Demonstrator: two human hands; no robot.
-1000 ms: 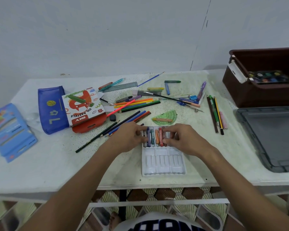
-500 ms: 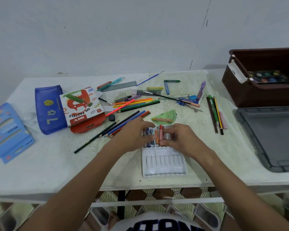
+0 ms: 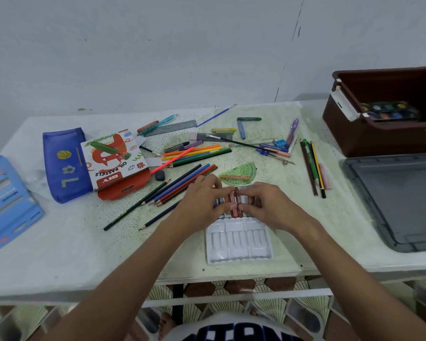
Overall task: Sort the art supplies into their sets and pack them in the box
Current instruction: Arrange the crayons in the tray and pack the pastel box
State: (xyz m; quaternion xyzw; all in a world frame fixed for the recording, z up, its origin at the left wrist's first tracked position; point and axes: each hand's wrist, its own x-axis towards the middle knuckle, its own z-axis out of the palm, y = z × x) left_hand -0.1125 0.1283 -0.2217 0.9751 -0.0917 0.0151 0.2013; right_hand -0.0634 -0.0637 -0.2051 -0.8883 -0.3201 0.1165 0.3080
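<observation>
A white plastic pastel tray lies near the table's front edge. Its far row holds several oil pastels; the near slots are bare. My left hand and my right hand meet over that far row, fingertips pinching the pastels between them. The oil pastels carton lies to the left. Loose coloured pencils lie left of the tray. The brown box stands at the right with a watercolour palette inside.
A blue pencil pouch and a blue pencil carton lie at the left. A green protractor, ruler, brushes, pens and crayons are scattered behind the tray. A grey lid sits at the right front.
Both hands have drawn closer together over the pastel row, and the fingertips now meet in the middle. The view has shifted slightly.
</observation>
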